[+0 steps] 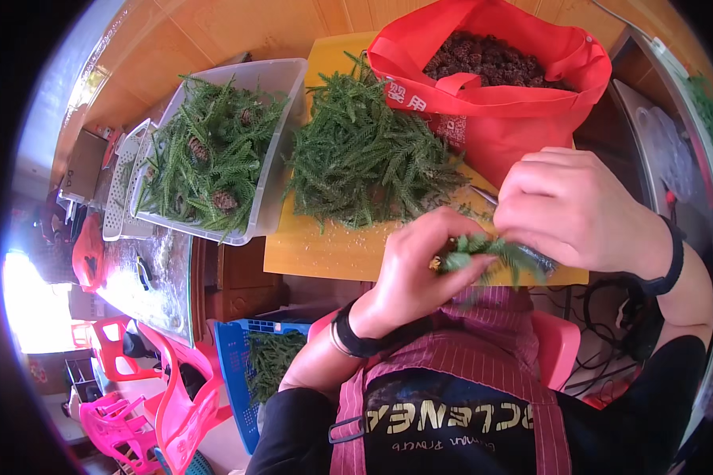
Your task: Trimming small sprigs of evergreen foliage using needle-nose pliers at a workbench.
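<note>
In my left hand point(420, 265) a small green evergreen sprig point(466, 252) is pinched between thumb and fingers, a yellowish spot at its left end. My right hand point(558, 210) is closed, its fingertips meeting the sprig from the right; some needles there are blurred. A thin grey pointed thing point(483, 195) shows beside the right fingers, and a dark glossy thing point(539, 260) lies below them; what either is I cannot tell. Just beyond my hands, loose evergreen sprigs point(364, 150) are heaped on the yellow table point(309, 253).
A clear plastic bin point(273, 190) at the left holds sprigs with pine cones point(224, 200). A red bag point(499, 127) full of brown cones point(491, 59) stands at the back right. Below left is a blue crate point(234, 380) with greenery, near pink chairs point(186, 396). Pliers point(142, 271) lie on another table.
</note>
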### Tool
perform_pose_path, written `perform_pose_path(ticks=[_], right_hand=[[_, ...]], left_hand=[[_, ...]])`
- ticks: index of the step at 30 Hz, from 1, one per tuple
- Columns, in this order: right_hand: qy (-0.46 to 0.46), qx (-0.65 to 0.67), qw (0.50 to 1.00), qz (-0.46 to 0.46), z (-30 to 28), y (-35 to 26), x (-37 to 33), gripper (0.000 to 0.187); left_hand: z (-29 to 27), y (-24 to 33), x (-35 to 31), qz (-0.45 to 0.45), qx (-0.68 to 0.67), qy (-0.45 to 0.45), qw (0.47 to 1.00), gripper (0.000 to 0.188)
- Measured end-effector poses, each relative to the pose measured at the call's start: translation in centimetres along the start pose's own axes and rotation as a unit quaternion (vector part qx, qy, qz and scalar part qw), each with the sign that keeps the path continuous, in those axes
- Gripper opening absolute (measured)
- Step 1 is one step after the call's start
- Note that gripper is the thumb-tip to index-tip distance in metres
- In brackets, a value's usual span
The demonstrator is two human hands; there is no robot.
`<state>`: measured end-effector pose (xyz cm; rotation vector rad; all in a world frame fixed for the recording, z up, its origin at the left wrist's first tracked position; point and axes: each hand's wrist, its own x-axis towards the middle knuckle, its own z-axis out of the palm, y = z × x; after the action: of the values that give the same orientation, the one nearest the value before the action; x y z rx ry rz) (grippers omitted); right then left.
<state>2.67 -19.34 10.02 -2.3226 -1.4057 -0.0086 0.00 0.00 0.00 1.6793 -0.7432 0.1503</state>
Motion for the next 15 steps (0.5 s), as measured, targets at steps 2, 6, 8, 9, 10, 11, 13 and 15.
perform_pose_path(ticks=[2, 6, 8, 9, 10, 11, 13, 15], right_hand=[[-0.004, -0.054, 0.996, 0.070, 0.3, -0.3, -0.2, 0.013], [0.001, 0.040, 0.988, 0.147, 0.7, -0.2, -0.6, 0.015], [0.027, 0.140, 0.983, 0.112, 0.3, 0.3, -0.6, 0.019], [0.028, 0.140, 0.983, 0.112, 0.3, 0.5, -0.6, 0.019], [0.033, 0.095, 0.994, 0.046, 0.3, 0.9, -0.6, 0.019], [0.037, 0.050, 0.998, -0.019, 0.3, 1.1, -0.6, 0.020], [0.034, 0.050, 0.997, -0.043, 0.3, 1.4, -0.4, 0.019], [0.031, 0.050, 0.996, -0.066, 0.3, 1.4, -0.3, 0.019]], left_hand=[[0.5, 0.0, 0.1, 0.140, 0.119, 0.066, 0.981, 0.020], [0.7, -0.4, 0.0, 0.134, 0.098, 0.079, 0.983, 0.018], [0.3, -0.3, -0.5, -0.117, -0.153, 0.010, 0.981, 0.016], [0.1, -0.4, -0.5, -0.137, -0.242, -0.015, 0.960, 0.016], [-0.2, -0.2, -0.5, -0.136, -0.241, -0.016, 0.961, 0.016], [-0.4, 0.1, -0.5, -0.165, -0.277, -0.035, 0.946, 0.018], [-0.7, 0.4, -0.5, -0.222, -0.347, -0.070, 0.909, 0.021], [-0.6, 0.3, -0.5, -0.218, -0.366, -0.075, 0.901, 0.021]])
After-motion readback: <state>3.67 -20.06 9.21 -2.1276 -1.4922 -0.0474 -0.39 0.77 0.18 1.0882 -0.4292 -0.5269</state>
